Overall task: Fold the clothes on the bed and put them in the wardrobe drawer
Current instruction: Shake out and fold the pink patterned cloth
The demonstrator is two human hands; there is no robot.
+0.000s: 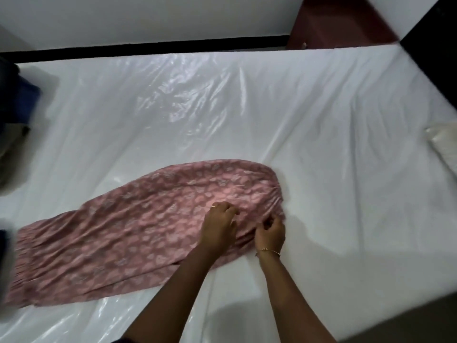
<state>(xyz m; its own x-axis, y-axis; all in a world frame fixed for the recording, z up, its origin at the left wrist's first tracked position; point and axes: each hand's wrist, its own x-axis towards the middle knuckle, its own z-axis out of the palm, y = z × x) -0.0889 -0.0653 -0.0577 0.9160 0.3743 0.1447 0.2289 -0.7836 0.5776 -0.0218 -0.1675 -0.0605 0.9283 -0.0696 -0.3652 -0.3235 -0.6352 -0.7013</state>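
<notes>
The pink patterned garment is laid on the bed, long axis running leftward from both hands. Its right end is pinched by the right hand; the left hand is curled onto it.

The bed is covered by glossy, wrinkled clear plastic sheeting, upon which a matt, soft pink patterned cloth garment is laid, with dark matt fabrics at its far-left edge.

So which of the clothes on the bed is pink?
The pink patterned garment spread flat under both hands. The other clothes, heaped at the bed's far left edge, look dark blue and grey.
</notes>
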